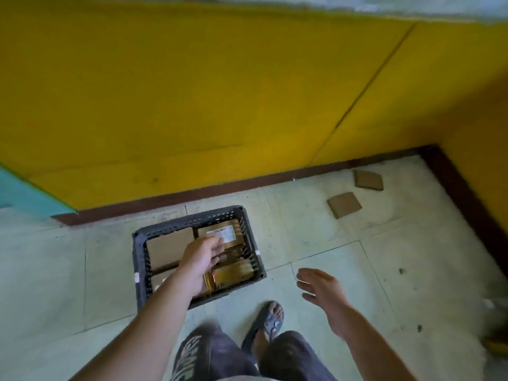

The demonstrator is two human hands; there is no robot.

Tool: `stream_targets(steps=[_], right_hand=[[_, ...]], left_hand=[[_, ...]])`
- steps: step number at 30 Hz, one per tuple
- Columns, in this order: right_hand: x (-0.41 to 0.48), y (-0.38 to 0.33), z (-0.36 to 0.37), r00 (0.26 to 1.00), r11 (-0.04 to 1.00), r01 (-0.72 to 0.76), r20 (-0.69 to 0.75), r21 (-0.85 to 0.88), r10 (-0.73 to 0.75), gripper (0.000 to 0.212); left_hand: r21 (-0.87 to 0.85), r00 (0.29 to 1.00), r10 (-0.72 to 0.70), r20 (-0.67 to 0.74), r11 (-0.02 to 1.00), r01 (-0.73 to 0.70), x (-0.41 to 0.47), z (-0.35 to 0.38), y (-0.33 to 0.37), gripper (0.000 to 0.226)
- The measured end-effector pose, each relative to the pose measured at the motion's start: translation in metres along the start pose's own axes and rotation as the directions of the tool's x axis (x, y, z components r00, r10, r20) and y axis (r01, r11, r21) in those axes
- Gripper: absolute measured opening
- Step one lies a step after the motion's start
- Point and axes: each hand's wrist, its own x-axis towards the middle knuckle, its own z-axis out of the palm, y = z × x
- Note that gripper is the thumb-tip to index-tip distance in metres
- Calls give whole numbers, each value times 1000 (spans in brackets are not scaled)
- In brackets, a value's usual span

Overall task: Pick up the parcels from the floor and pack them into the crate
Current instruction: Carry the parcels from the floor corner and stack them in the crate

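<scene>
Crate (139, 251) sits on the tiled floor (82, 270) ahead and left of me, close to the skirting under the yellow wall (220, 105). It already holds several flat brown parcels lying side by side. My left hand (202, 258) is stretched over its middle, back of the hand towards the camera, fingers loosely bent above the labelled parcel (229, 234) in the far right corner. The blur stops me telling whether they pinch its edge or just hang over it. My right hand (320, 287) is outside the crate, just right of its near corner, held over bare tile with fingers spread and relaxed and nothing in it. Further right and away from me, two parcels are not yet packed. The nearer parcel (344, 204) lies flat in the open. The farther parcel (368, 180) lies beyond it, close to the skirting near the room corner. Both look nearly square, so there is no long axis to speak of, and their edges sit skewed to the tile lines. Judgement: both lie well apart from either hand, to the right and forward, and the empty right hand is on their side and clearly nearer. A step towards the corner looks necessary before reaching.
</scene>
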Motion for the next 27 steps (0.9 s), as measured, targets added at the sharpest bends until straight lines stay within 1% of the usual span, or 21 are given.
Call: stream_targets(steps=[5, 10, 12, 14, 17, 20, 23, 27], right_hand=[[-25, 11, -77, 995, 979, 31, -99, 202, -11, 17], [-25, 30, -168, 987, 918, 80, -157, 388, -19, 22], [-17, 35, -199, 982, 897, 94, -188, 432, -13, 21], [-6, 47, -247, 978, 870, 117, -207, 480, -17, 18], [19, 64, -322, 973, 848, 148, -228, 509, -34, 16], [36, 84, -391, 974, 837, 134, -226, 530, -13, 16], [51, 90, -447, 979, 848, 107, -202, 519, 0, 15], [85, 72, -503, 984, 873, 95, -178, 478, -9, 20]], left_hand=[[158, 975, 105, 196, 978, -137, -19, 100, 35, 24], [355, 930, 129, 345, 899, -256, -50, 220, 32, 24], [400, 919, 117, 376, 874, -275, -57, 256, 26, 25], [448, 904, 114, 413, 838, -310, -65, 311, 15, 25], [470, 896, 116, 429, 818, -331, -77, 392, -2, 25], [504, 897, 77, 434, 805, -313, -89, 459, -20, 26], [522, 906, 61, 419, 800, -295, -98, 510, -30, 28], [517, 926, 56, 373, 816, -257, -95, 559, -30, 25]])
